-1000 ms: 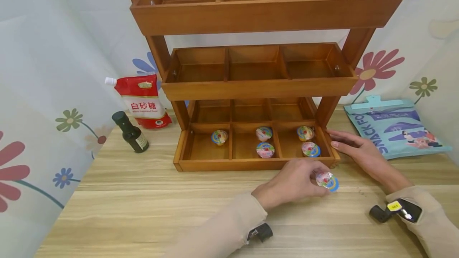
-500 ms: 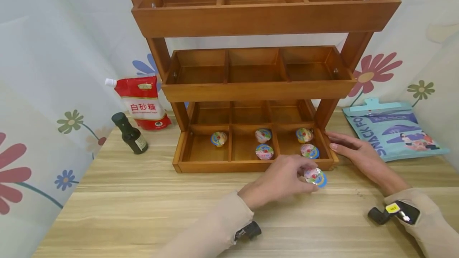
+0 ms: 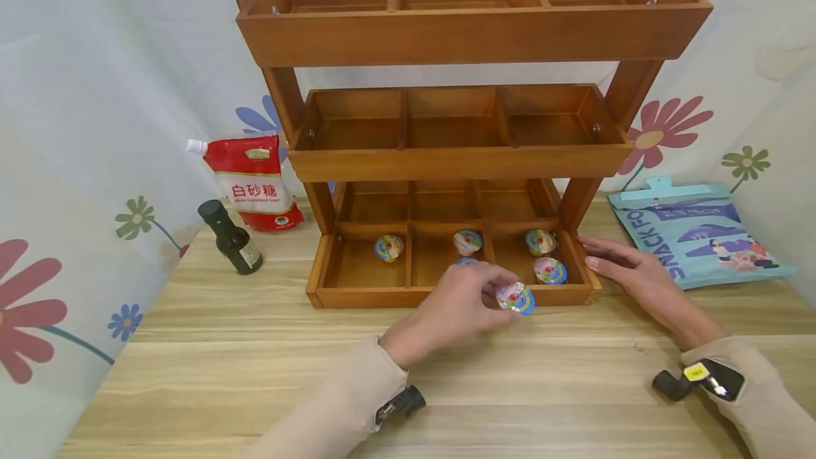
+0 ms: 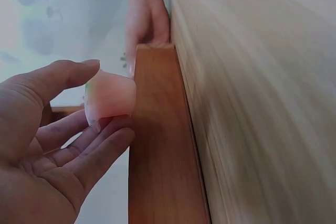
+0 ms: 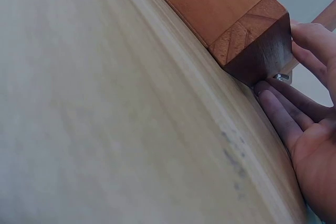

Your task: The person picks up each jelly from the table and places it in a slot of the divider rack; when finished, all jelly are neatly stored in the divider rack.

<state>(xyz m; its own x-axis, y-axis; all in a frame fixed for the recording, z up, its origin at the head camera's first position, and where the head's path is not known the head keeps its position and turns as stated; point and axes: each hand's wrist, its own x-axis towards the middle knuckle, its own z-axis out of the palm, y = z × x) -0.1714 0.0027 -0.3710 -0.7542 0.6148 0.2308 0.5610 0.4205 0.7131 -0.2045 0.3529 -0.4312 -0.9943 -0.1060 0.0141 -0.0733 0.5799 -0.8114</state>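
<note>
1. Fingers of the left hand pinch a small jelly cup just in front of the wooden rack, at its bottom tray's front rim.
2. Right hand lies flat on the counter, fingers straight, touching the rack's right front corner.
3. Five more jelly cups sit in the bottom tray's front compartments.
4. Sugar pouch and dark bottle stand left of the rack.

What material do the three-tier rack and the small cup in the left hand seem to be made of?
The three-tier rack looks like solid wood with a brown stain: grain shows on its boards. The small cup, held by the left hand, seems translucent plastic with a glossy printed foil lid, though that is not certain.
</note>
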